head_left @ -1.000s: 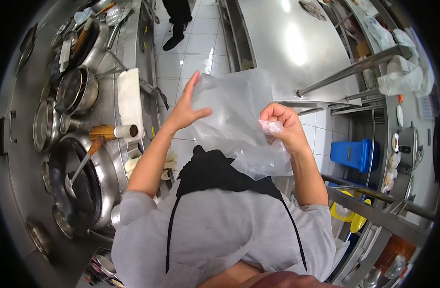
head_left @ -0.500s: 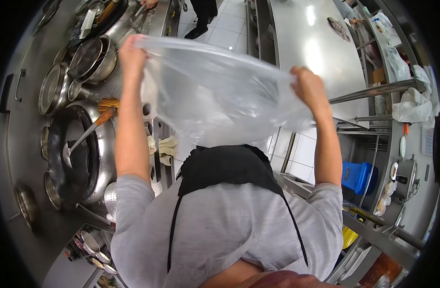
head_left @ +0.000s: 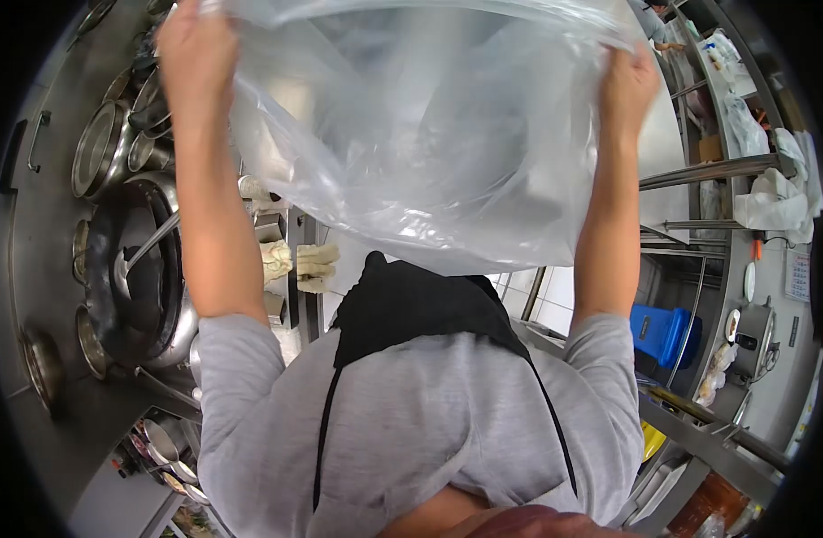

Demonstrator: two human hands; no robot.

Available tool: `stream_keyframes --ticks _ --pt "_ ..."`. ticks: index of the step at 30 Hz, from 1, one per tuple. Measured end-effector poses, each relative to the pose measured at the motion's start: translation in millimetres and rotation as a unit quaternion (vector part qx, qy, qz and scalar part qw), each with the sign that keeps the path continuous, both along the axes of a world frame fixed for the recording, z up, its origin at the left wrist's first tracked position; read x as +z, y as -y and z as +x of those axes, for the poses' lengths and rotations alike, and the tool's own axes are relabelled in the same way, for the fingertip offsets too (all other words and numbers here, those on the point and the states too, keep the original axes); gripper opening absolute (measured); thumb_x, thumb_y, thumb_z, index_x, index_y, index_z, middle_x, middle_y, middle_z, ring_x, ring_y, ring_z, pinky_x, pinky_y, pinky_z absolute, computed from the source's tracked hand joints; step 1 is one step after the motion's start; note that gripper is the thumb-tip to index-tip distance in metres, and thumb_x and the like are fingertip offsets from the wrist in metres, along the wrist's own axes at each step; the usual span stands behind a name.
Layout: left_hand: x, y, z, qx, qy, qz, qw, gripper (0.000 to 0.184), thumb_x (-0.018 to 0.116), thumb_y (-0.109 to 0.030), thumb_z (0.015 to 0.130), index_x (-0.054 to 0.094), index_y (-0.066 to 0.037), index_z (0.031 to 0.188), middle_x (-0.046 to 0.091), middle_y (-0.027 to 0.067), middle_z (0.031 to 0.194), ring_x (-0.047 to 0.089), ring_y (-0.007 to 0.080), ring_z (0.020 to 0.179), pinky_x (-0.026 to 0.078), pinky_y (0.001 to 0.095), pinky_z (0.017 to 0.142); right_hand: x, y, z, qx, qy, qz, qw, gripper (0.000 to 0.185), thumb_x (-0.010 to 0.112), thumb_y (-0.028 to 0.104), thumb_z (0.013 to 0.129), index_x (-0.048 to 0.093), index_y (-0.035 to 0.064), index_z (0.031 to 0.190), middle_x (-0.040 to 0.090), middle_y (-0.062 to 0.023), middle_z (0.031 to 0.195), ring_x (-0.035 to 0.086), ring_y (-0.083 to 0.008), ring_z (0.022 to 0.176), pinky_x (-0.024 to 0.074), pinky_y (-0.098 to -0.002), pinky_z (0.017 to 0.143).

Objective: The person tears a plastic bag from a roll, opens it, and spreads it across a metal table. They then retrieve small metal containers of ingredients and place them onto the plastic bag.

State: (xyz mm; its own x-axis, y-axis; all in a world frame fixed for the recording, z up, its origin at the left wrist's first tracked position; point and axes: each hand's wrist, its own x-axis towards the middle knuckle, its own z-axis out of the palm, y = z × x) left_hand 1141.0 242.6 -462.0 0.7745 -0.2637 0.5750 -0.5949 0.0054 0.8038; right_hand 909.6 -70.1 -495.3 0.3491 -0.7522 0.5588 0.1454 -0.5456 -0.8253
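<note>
A large clear plastic bag (head_left: 429, 152) is spread wide in front of my chest, its body ballooned out and reaching down to the black apron (head_left: 420, 309). My left hand (head_left: 199, 54) grips its upper left edge, fingers closed and slightly smeared by motion. On the other side, my right hand (head_left: 628, 85) pinches the upper right edge in a closed grip. Both arms are stretched forward. The bag's rim runs along the top of the view, and the see-through film partly veils the floor and counter behind it.
At left, a wok (head_left: 133, 269) with a ladle (head_left: 147, 247) in it stands by several metal pots (head_left: 102, 148). Cloths (head_left: 314, 267) hang beside the stove. A blue bin (head_left: 667, 334) sits at right below metal rails (head_left: 707, 170). Another person's hand (head_left: 670, 47) shows at the upper right.
Both my hands have moved up and farther apart. The bag, formerly flatter and slanted, now bulges wider and covers more of the view, hiding the person's legs and the far counter.
</note>
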Motion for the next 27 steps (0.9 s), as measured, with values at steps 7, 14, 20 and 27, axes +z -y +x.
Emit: stream_keyframes --ticks 7,14,20,27 --pt "-234.7 -27.3 -53.2 -0.158 -0.094 0.439 0.879 0.035 0.056 -0.036 0.094 0.069 -0.004 0.099 0.067 0.0160 0.080 0.061 0.0313 0.075 0.048 0.0391 0.075 -237.7 -71.1 -101.9 0.160 -0.588 -0.081 0.789 0.020 0.063 0.008 0.069 0.064 0.0048 0.089 0.065 -0.0175 0.083 0.062 -0.0328 0.072 0.0487 -0.0438 0.067" --pt "-133.8 -91.6 -29.1 -0.015 -0.276 0.188 0.942 0.037 0.060 -0.036 0.096 0.071 -0.001 0.094 0.060 -0.0053 0.073 0.045 0.0044 0.063 0.035 0.0216 0.057 -185.0 0.3 -256.1 -0.210 -0.425 -0.153 0.867 0.021 0.062 -0.005 0.071 0.066 0.0051 0.089 0.065 -0.0112 0.084 0.062 -0.0254 0.069 0.0505 -0.0345 0.065" --pt "-123.7 -59.6 -17.1 0.009 -0.334 0.136 0.933 0.043 0.056 -0.045 0.095 0.062 -0.008 0.074 0.040 -0.0082 0.059 0.032 0.0034 0.053 0.024 0.0224 0.047 -210.7 22.5 -257.6 -0.202 0.022 0.455 0.867 0.031 0.053 0.001 0.085 0.060 -0.0003 0.115 0.065 -0.0102 0.096 0.064 -0.0207 0.080 0.0561 -0.0325 0.072" --pt "-97.0 -24.2 -25.5 -0.124 -0.307 0.056 0.942 0.038 0.054 -0.042 0.096 0.058 -0.007 0.082 0.035 -0.0072 0.060 0.028 0.0043 0.051 0.018 0.0229 0.044 -151.5 -39.7 -186.6 -0.015 -0.120 0.323 0.938 0.025 0.067 0.023 0.083 0.067 0.0033 0.097 0.068 -0.0065 0.087 0.064 -0.0179 0.077 0.0497 -0.0322 0.061"
